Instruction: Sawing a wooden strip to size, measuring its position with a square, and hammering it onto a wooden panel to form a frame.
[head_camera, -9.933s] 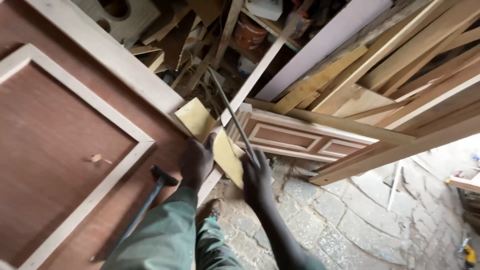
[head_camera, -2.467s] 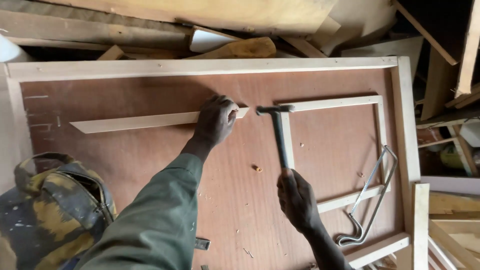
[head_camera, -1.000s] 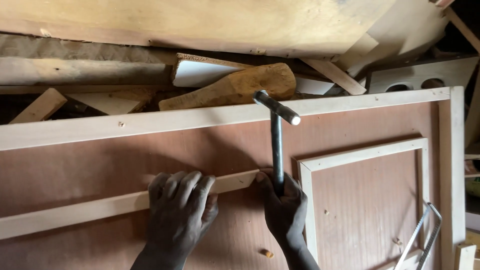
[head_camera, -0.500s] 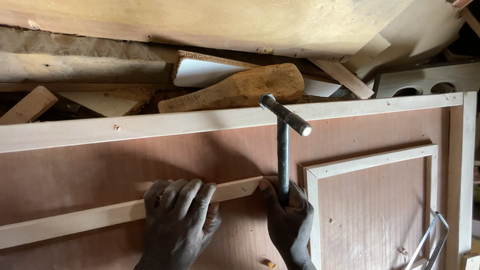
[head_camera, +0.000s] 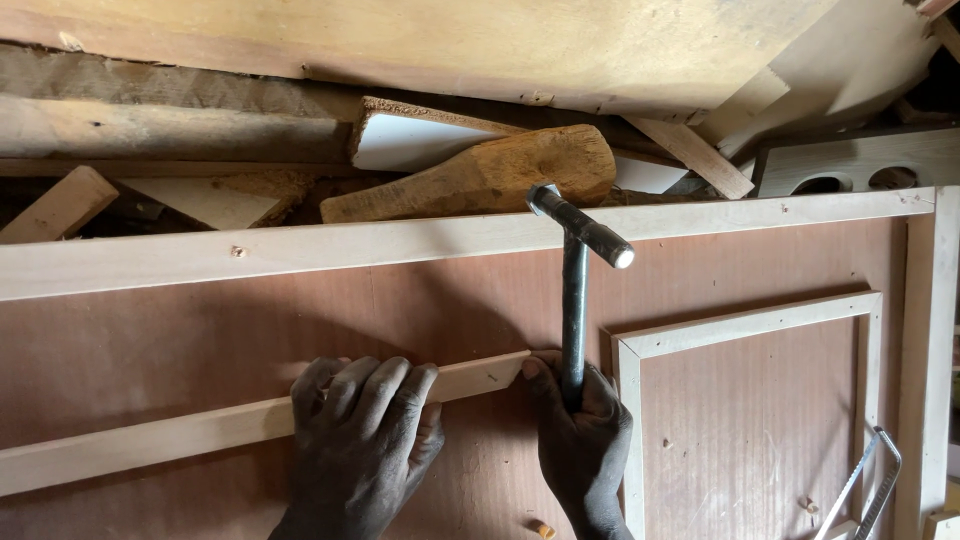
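Since 0.5 s ago, hammer head has tipped slightly further right and sits a bit lower in frame; both hands stay put on the strip end.

Head view: left hand lies flat, fingers spread, pressing the thin wood strip down onto the brown door panel, lower centre of frame. Nothing is clasped in that hand; it only pins the strip. Right hand has its grip closed tight round the lower shaft of the metal hammer, thumb touching the strip's mitred end. Hammer stands upright, head raised at mid-frame in front of the pale top rail. Small rectangular moulding frame just right of the right hand. Metal hacksaw frame at lower right corner. Scrap timber pile across the top.

Handling, judged: strip looks light, stiff but thin, likely to slide or split near its end, so hold flat close to the end. Hammer looks heavy, rigid, smooth steel; take it low on the shaft.
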